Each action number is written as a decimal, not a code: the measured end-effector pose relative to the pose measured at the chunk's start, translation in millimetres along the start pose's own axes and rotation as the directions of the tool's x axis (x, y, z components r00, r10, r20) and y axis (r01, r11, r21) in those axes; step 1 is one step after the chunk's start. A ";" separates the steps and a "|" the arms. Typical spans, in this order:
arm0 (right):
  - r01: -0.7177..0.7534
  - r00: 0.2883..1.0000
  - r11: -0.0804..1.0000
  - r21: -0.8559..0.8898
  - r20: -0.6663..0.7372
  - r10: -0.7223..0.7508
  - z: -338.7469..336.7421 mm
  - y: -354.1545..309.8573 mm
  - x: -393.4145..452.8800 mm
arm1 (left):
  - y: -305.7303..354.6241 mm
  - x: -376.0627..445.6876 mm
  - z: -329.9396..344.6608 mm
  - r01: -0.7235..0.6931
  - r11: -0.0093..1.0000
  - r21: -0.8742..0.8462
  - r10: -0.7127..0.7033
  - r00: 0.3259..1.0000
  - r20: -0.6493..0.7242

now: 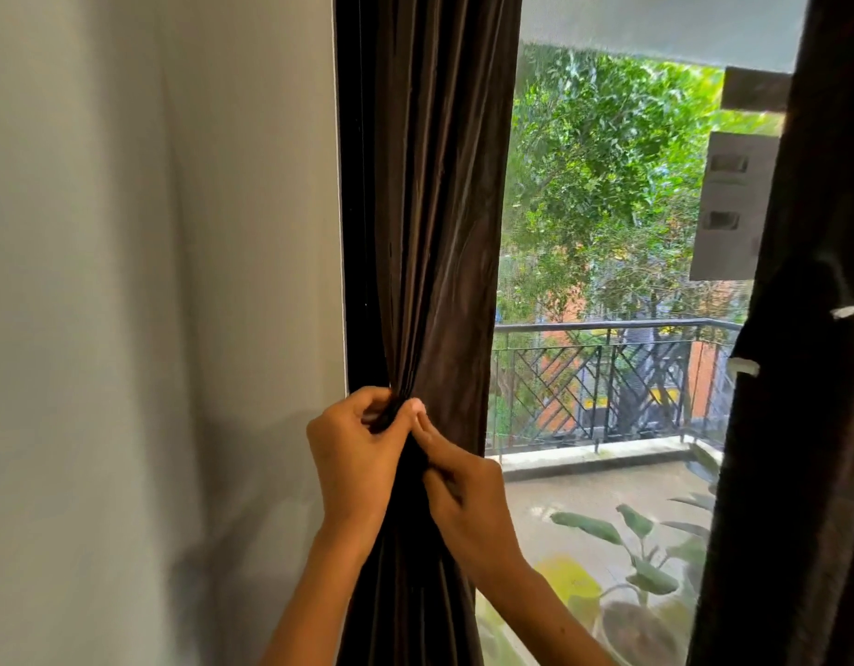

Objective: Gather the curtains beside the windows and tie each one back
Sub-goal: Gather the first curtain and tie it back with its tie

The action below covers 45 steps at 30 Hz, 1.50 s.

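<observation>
Two dark curtains: your left hand (355, 454) and right hand (463, 497) both clench the gathered left curtain (434, 233); right curtain (809, 377) untouched.

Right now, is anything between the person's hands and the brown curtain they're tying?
Nothing visible is. The left hand and right hand already grip the gathered brown curtain directly, beside the grey wall. Any tie-back is too dark to make out.
</observation>
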State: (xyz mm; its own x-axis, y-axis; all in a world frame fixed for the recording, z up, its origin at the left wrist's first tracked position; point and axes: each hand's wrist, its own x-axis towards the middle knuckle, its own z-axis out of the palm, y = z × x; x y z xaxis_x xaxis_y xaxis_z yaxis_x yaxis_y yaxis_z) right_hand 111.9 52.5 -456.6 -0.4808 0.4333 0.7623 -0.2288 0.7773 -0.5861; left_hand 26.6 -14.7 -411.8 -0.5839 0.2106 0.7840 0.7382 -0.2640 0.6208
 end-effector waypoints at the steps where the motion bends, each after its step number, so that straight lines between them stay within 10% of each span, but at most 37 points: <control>1: -0.008 1.000 0.999 0.032 -0.009 0.008 -1.7 0.2 1.9 | -1.3 1.8 -0.4 -0.005 1.000 0.023 0.005 1.000 0.003; 6: -0.155 0.934 0.986 0.058 -0.316 0.165 -18.7 0.8 33.3 | -3.6 6.4 -4.7 0.023 1.000 -0.021 -0.021 0.998 0.065; 11: -0.322 0.924 0.901 0.291 -0.112 0.367 -26.4 4.6 58.0 | -6.8 9.9 -6.8 0.108 0.990 -0.093 -0.099 0.990 0.100; 17: -0.129 0.873 0.972 -0.197 -0.487 0.017 -16.6 7.4 37.9 | -10.2 5.8 1.1 -0.027 0.998 0.058 0.027 1.000 0.007; 29: -0.074 0.968 0.934 -0.350 -0.252 -0.018 4.7 -4.7 8.5 | -7.4 -4.8 0.1 -0.077 0.997 0.022 0.076 0.996 0.039; 45: -0.186 0.965 0.981 0.056 -0.179 0.194 -11.3 -11.8 23.1 | 5.2 7.5 -11.3 0.309 0.926 -0.216 -0.240 0.926 0.292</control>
State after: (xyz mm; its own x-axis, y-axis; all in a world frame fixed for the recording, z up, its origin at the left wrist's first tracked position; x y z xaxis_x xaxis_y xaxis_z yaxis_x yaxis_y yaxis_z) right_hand 113.1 58.5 -429.0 -0.3561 0.6502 0.6711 -0.1820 0.6562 -0.7323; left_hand 22.2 -25.2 -402.8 -0.6195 0.5332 0.5762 0.4308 -0.3827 0.8173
